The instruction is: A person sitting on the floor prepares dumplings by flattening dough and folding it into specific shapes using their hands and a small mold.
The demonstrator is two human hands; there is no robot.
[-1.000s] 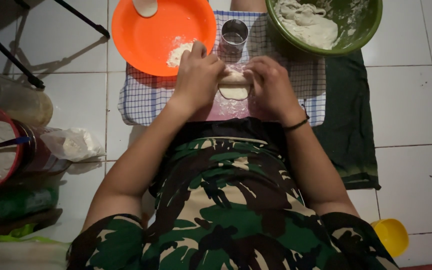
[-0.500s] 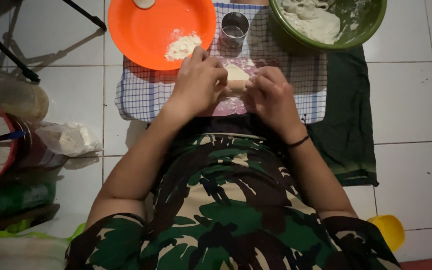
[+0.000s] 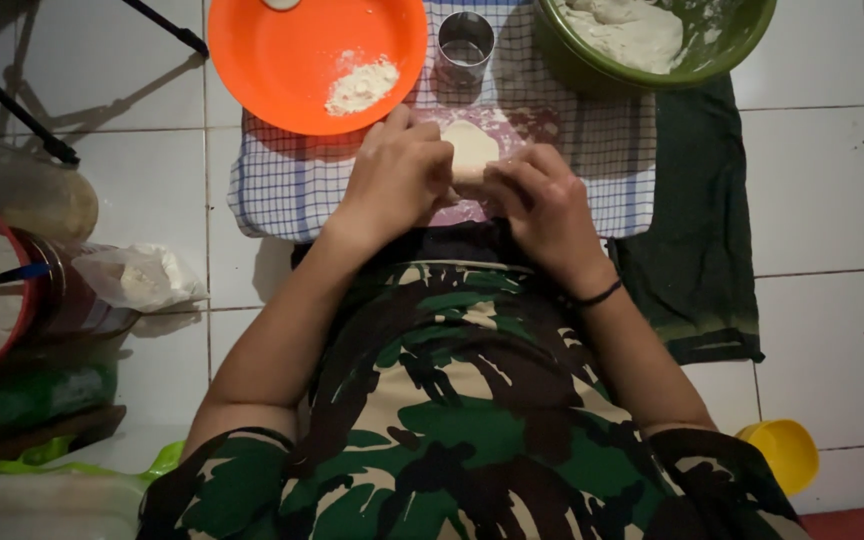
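**Dough disc pinched over the checked cloth**

Together, the left hand (image 3: 400, 178) and right hand (image 3: 542, 200) clamp their fingers on a pale dough disc (image 3: 472, 150), just above the checked cloth (image 3: 292, 185). Beyond the cloth sit an orange plate (image 3: 282, 60), a metal cup (image 3: 465, 45) and a green bowl (image 3: 732, 50).

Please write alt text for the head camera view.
Both hands, left hand and right hand, hold a small piece of dough over a checked cloth. An orange plate, metal cup and green bowl stand beyond.

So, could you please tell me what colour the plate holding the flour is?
Orange plate; head view.
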